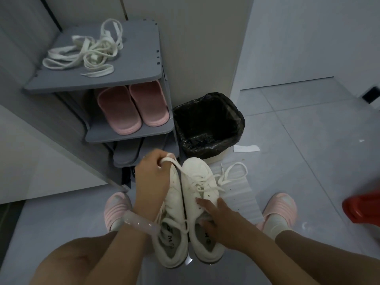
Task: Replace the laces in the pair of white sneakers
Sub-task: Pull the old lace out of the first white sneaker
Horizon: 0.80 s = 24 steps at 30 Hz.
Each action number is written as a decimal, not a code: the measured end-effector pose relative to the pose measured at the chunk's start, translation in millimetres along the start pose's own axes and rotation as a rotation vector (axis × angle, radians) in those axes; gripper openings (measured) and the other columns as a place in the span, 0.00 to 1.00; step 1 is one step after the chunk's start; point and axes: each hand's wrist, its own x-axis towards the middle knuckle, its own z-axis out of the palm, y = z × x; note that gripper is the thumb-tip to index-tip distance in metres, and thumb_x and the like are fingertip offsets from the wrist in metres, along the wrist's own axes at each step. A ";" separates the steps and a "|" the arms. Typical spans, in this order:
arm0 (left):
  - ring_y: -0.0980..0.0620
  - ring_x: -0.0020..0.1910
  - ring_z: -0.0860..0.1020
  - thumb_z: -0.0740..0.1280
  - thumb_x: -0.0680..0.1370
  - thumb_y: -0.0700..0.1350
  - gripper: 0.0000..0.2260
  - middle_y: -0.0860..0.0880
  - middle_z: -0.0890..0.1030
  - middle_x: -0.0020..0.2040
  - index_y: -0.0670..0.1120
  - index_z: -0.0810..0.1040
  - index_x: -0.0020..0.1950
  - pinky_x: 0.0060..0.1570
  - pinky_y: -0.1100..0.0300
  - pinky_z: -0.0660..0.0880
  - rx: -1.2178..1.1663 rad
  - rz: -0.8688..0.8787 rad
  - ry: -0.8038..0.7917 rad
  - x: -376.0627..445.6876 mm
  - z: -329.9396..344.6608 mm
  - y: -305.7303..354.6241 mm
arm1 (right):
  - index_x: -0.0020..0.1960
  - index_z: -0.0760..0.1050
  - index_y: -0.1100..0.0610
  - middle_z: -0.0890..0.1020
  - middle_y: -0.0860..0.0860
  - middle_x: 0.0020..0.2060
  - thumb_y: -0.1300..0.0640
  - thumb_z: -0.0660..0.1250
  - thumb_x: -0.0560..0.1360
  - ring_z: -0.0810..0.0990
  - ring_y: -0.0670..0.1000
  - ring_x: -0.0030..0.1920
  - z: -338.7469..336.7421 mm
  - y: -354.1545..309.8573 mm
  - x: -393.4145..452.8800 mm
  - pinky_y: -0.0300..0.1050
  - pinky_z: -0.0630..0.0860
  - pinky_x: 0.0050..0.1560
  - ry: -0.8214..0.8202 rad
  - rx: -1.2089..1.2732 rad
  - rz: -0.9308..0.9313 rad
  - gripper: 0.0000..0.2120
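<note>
Two white sneakers stand side by side on the floor (308, 124) between the person's feet, toes pointing away. Left sneaker (172, 233): partly hidden by the forearm; a loose loop of lace lies over its opening. Right sneaker (197, 182): lace (207, 183) partly undone, loose ends trailing right onto a white ribbed sheet (242, 200). Left hand (153, 171) is raised over the toes, fingers curled round one end of that lace, which runs taut down to the right sneaker's eyelets. Right hand (220, 221) rests on the right sneaker's side by the collar, index finger extended along the eyelet row, other fingers loosely bent; gripping nothing. Spare laces (86, 52), cream, lie tangled on the top of the grey rack (133, 64). Pink slippers (133, 108) sit on the shelf below. Black-lined bin (207, 124) stands just beside the rack.
</note>
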 end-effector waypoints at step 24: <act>0.50 0.38 0.75 0.59 0.79 0.39 0.03 0.48 0.78 0.41 0.47 0.69 0.46 0.42 0.53 0.71 -0.022 0.044 -0.008 -3.2 -13.7 6.3 | 0.73 0.49 0.39 0.56 0.56 0.70 0.44 0.55 0.79 0.73 0.59 0.59 -1.6 -1.7 0.3 0.50 0.71 0.60 -0.007 -0.005 -0.001 0.26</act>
